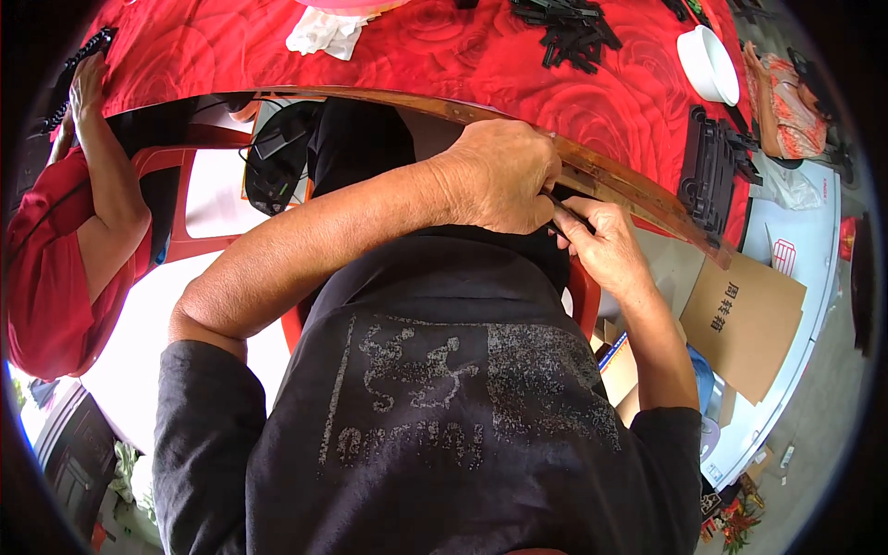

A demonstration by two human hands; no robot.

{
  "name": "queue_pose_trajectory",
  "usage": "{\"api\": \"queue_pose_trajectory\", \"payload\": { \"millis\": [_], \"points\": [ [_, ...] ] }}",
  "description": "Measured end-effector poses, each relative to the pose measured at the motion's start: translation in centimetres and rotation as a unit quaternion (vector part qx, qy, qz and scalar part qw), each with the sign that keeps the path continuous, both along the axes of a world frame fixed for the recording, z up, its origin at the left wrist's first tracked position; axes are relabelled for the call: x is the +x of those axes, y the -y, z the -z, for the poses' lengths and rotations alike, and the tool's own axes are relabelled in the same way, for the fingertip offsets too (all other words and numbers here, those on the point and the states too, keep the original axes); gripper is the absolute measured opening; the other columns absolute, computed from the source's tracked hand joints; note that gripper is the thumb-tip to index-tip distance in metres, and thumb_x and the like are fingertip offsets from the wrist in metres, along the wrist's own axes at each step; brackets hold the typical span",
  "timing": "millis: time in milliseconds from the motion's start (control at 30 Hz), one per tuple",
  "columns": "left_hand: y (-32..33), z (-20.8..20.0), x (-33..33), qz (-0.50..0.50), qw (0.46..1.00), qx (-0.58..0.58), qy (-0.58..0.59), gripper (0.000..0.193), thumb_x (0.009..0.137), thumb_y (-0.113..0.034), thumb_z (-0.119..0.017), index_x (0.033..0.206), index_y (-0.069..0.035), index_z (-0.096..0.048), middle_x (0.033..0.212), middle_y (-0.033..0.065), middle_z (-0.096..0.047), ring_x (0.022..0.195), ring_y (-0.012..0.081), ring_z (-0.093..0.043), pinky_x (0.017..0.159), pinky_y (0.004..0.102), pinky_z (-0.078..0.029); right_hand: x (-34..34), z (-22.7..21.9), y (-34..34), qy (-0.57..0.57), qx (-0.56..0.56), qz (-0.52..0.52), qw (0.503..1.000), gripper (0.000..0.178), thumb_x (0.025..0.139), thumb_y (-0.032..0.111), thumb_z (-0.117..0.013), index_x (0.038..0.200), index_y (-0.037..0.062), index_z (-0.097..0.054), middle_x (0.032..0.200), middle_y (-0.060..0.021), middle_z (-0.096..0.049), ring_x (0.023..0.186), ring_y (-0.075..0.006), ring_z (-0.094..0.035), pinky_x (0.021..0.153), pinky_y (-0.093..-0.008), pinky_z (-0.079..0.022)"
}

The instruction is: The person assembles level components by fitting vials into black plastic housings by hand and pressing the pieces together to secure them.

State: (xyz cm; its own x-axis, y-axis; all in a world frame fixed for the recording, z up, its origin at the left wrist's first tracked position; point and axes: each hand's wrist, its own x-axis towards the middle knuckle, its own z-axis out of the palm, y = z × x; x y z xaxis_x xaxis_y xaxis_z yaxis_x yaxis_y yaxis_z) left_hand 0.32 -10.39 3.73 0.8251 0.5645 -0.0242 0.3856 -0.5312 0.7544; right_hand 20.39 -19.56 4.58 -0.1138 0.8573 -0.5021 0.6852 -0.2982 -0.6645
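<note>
Presently at two o'clock from the centre, beside the table's wooden edge (638,176): one slim black piece (573,214), pinched in my right hand (606,245) and reaching my left hand (509,176), a closed fist whose contents I cannot tell. On the red tablecloth (444,55): black parts (573,37), heaped, one o'clock; white bowl (708,65), tilted in view, nearer two.

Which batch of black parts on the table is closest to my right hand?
The lined-up batch at the right edge of the table, nearer you than the white bowl; the loose pile lies farther from your right hand.
</note>
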Motion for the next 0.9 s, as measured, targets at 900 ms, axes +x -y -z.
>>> {"api": "queue_pose_trajectory", "payload": {
  "millis": [900],
  "points": [
    [0.1,-0.5,-0.5,0.098,0.994,0.004,-0.040,0.020,0.089,-0.020,-0.060,0.096,-0.001,-0.062,0.084,0.0212,-0.067,0.087,0.0418,-0.065,0.078,0.0511,-0.051,2.0,-3.7,-0.6,0.048,0.048,-0.057,0.996,0.021,0.091,0.006,-0.064,0.109,-0.0065,-0.064,0.092,-0.0110,-0.068,0.088,-0.0130,-0.060,0.081,-0.0304,-0.049]
  ]
}}
